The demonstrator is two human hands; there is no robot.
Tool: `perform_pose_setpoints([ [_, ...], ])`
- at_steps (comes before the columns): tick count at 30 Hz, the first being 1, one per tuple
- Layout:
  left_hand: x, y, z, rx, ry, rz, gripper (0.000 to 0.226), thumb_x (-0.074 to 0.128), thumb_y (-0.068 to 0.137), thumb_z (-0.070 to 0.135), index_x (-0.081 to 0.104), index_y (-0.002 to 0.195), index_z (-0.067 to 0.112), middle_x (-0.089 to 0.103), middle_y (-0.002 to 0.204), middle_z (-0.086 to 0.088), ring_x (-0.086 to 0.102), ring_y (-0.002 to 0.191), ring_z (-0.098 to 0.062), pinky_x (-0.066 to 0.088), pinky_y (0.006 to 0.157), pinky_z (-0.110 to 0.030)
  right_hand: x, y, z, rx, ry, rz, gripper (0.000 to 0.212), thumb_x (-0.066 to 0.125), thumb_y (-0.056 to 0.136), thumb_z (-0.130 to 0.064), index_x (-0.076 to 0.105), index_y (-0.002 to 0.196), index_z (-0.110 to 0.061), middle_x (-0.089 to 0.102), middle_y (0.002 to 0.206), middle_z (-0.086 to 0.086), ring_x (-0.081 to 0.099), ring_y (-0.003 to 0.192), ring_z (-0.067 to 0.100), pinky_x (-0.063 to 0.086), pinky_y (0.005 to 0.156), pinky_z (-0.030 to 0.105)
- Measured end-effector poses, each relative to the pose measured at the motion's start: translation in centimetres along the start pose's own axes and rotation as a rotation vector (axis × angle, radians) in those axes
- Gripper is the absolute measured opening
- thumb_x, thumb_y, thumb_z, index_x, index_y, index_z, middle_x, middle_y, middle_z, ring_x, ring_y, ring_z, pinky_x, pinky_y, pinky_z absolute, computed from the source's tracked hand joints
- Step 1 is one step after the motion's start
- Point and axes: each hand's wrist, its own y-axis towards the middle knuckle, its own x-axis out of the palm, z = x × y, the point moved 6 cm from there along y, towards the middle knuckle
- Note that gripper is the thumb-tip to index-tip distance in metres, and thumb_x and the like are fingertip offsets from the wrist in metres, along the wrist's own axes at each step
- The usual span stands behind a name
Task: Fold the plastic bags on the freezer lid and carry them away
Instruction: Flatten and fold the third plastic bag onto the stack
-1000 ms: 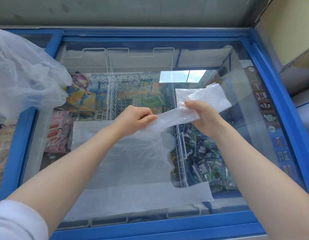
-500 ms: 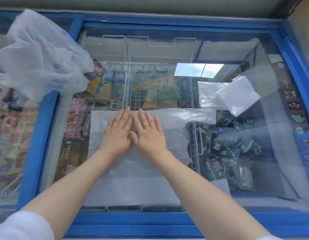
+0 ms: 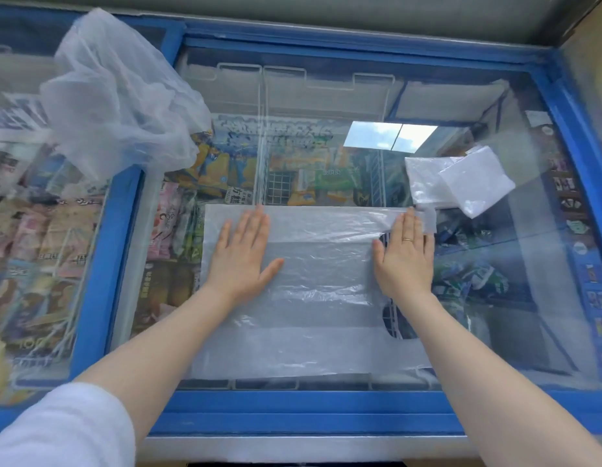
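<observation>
Inside, packaged ice creams [image 3: 205, 170], freezer lid [image 3: 326, 399], flattened plastic bag [image 3: 319, 298]

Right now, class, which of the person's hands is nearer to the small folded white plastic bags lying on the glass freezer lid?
The right hand. It lies flat just below-left of the folded white plastic bags; the left hand presses the flat clear plastic bag farther left.

A shop; a blue-framed, glass-lidded chest freezer [image 3: 326, 404] displays packaged ice creams [image 3: 208, 170] sorted in wire baskets [image 3: 259, 136].
</observation>
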Motion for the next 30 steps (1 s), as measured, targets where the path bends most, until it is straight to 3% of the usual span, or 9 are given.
perform_pose_setpoints([
  [3,-0.4,-2.1,2.4,0.173,-0.049,0.08,0.066,0.03,0.088,0.046,0.027,0.141,0.008,0.028,0.149,-0.011,0.024,0.136,-0.025,0.005,0.111,-0.039,-0.6,-4.6,-6.7,-0.325,0.076,0.145,0.065,0.031,0.091,-0.035,0.019,0.146,-0.004,0.012,0.155,0.01,0.012,0.144,0.024,0.001,0.115,0.037],
  [6,1.2,-4.1,2.4,0.283,-0.019,0.034,0.062,0.035,0.085,0.045,0.03,0.139,0.015,0.038,0.145,-0.012,0.03,0.133,-0.025,0.009,0.109,-0.039,2.7,-9.7,-12.0,-0.56,0.063,0.075,0.061,0.035,0.09,-0.038,0.031,0.143,-0.008,0.026,0.152,0.007,0.025,0.14,0.023,0.014,0.113,0.038],
  [14,2.3,-7.1,-3.9,0.128,-0.013,-0.08,0.079,0.012,0.083,0.064,-0.008,0.144,0.019,-0.013,0.152,-0.004,-0.006,0.142,-0.021,-0.01,0.112,-0.028,5.1,-10.0,-2.2,-0.228,-0.059,-0.037,0.072,0.001,0.092,-0.057,0.011,0.148,-0.013,0.006,0.153,0.002,0.015,0.144,0.023,-0.007,0.113,0.031],
  [16,1.8,-8.1,-4.1,0.154,0.019,-0.09,0.084,0.009,0.085,0.067,-0.007,0.146,0.013,-0.007,0.153,-0.01,-0.001,0.144,-0.025,-0.009,0.113,-0.028,4.6,-10.1,-0.6,-0.139,-0.05,-0.035,0.074,-0.001,0.088,-0.056,0.004,0.147,-0.012,-0.005,0.153,0.0,0.007,0.145,0.022,-0.015,0.111,0.03],
  [19,1.3,-10.5,-1.8,0.291,0.032,-0.116,0.087,0.016,0.087,0.069,0.007,0.148,0.008,0.005,0.156,-0.012,-0.001,0.144,-0.021,-0.001,0.114,-0.029,2.8,-11.8,-3.3,-0.398,-0.059,0.039,0.071,0.009,0.095,-0.056,0.026,0.145,-0.008,0.022,0.153,0.009,0.021,0.14,0.024,0.004,0.114,0.036],
  [23,2.0,-13.1,0.4,0.363,-0.002,-0.102,0.083,0.034,0.083,0.063,0.019,0.146,0.012,0.011,0.156,-0.011,0.009,0.14,-0.023,0.01,0.115,-0.033,3.9,-15.9,-7.2,-0.962,-0.178,-0.033,0.069,0.054,0.076,-0.062,0.05,0.131,-0.021,0.044,0.144,0.007,0.05,0.126,0.024,0.041,0.102,0.038],
  [26,2.3,-14.3,0.0,0.273,-0.093,-0.106,0.06,0.037,0.084,0.049,0.041,0.132,0.013,0.043,0.139,-0.014,0.035,0.123,-0.025,0.046,0.097,-0.044,4.1,-16.0,-7.0,-0.962,-0.178,-0.004,0.06,0.078,0.063,-0.043,0.063,0.114,-0.015,0.058,0.129,0.01,0.059,0.115,0.027,0.05,0.091,0.04],
  [28,2.2,-15.1,-0.1,0.225,-0.153,-0.1,0.054,0.037,0.085,0.046,0.043,0.129,0.014,0.046,0.133,-0.011,0.038,0.118,-0.025,0.051,0.089,-0.046,3.8,-16.1,-6.4,-0.969,-0.156,0.113,0.047,0.078,0.063,-0.024,0.065,0.106,-0.011,0.063,0.121,0.012,0.062,0.108,0.03,0.054,0.084,0.038],
  [30,2.2,-15.7,0.0,0.191,-0.153,-0.103,0.066,0.03,0.084,0.056,0.04,0.136,0.016,0.039,0.142,-0.007,0.032,0.127,-0.023,0.043,0.1,-0.043,3.7,-16.4,-5.9,-1.004,-0.151,0.203,0.037,0.064,0.067,-0.005,0.056,0.103,-0.007,0.065,0.118,0.013,0.064,0.104,0.032,0.055,0.077,0.036],
])
